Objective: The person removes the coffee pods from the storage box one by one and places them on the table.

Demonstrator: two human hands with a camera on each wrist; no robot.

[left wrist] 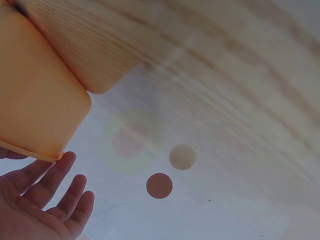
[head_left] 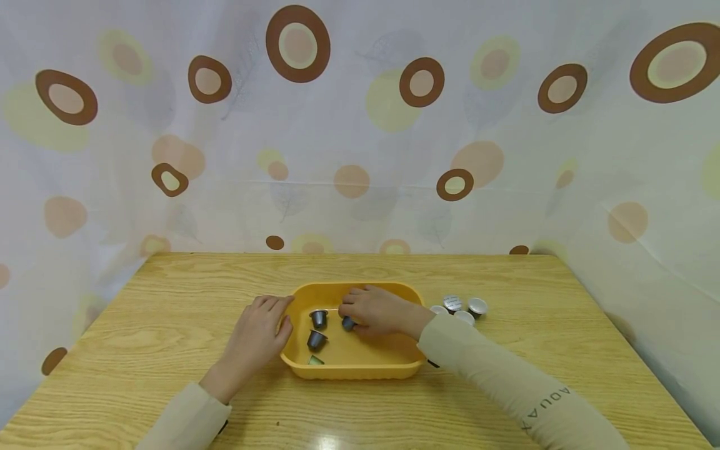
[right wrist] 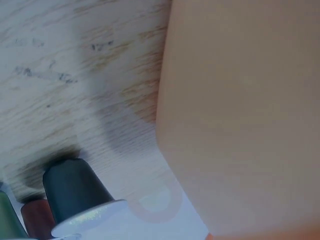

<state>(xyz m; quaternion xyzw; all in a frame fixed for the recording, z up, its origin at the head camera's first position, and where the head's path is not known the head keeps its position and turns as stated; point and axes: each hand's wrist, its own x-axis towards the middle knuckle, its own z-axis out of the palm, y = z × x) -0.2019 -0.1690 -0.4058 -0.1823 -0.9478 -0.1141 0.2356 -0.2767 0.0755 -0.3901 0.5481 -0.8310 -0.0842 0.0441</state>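
A yellow-orange plastic tray stands on the wooden table. Inside it my right hand pinches a dark blue coffee capsule, partly hidden by the fingers. Two dark coffee capsules lie to its left, one farther back and one nearer me. Part of a green capsule shows behind the front rim. At the tray's left rim rests my left hand, fingers loosely extended. The left wrist view shows its fingertips touching the rim. My right hand is out of sight in the right wrist view.
Several coffee capsules with pale lids stand close together right of the tray. Dark, brown and green ones show beside the tray wall. A patterned curtain hangs behind the table.
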